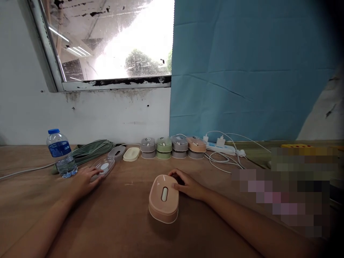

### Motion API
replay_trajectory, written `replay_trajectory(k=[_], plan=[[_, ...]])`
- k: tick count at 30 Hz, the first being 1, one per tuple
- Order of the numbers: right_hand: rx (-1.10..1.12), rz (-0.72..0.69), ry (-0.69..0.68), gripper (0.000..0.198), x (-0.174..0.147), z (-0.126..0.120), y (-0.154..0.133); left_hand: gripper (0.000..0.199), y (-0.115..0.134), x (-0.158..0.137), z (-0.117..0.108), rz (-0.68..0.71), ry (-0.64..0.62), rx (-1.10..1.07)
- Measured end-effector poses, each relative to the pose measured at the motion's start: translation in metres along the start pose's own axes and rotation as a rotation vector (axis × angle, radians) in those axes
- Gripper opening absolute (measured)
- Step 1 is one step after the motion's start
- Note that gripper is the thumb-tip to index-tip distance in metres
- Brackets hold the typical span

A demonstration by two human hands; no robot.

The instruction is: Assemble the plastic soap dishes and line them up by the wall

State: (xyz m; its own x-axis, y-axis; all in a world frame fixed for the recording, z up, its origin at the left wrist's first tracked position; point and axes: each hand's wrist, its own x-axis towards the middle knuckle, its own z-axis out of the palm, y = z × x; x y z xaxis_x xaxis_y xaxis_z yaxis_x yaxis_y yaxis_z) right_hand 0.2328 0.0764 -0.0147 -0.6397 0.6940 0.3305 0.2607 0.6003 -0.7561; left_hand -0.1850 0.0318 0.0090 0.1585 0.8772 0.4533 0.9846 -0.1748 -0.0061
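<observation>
In the middle of the table, my right hand [188, 184] grips the far right side of a peach oval plastic box [161, 206]. Its thumb lies on the top and the fingers curl round the far edge. A slot in the box's top shows a white strip [164, 194]. Over to the left, my left hand [85, 181] has its fingers and thumb at the near end of a clear plastic lid [109, 165] with a white round spot. Beyond that lid lie a grey slotted oval piece [121, 149] and a cream oval tray [131, 154].
Along the wall stand stacked oval boxes in grey [148, 145], green [163, 145] and peach over grey [196, 143]. A water bottle [59, 152] and a green cloth bag [90, 152] are at left. A power strip [221, 148] with white cables [219, 161] lies back right. Part of the right side is blurred.
</observation>
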Motion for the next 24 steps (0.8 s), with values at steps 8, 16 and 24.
replay_trajectory(k=[8,16,24], plan=[[0.027,0.049,0.021,0.036,0.001,0.000,-0.001,0.044,0.139,-0.016,-0.027,0.525,0.072,-0.098],[0.107,0.043,0.007,0.038,-0.001,-0.001,-0.002,0.023,0.222,-0.006,-0.024,0.608,-0.304,-0.315],[0.328,0.002,0.013,0.055,0.003,-0.002,0.005,0.029,0.209,0.005,-0.035,0.168,-0.289,-0.719]])
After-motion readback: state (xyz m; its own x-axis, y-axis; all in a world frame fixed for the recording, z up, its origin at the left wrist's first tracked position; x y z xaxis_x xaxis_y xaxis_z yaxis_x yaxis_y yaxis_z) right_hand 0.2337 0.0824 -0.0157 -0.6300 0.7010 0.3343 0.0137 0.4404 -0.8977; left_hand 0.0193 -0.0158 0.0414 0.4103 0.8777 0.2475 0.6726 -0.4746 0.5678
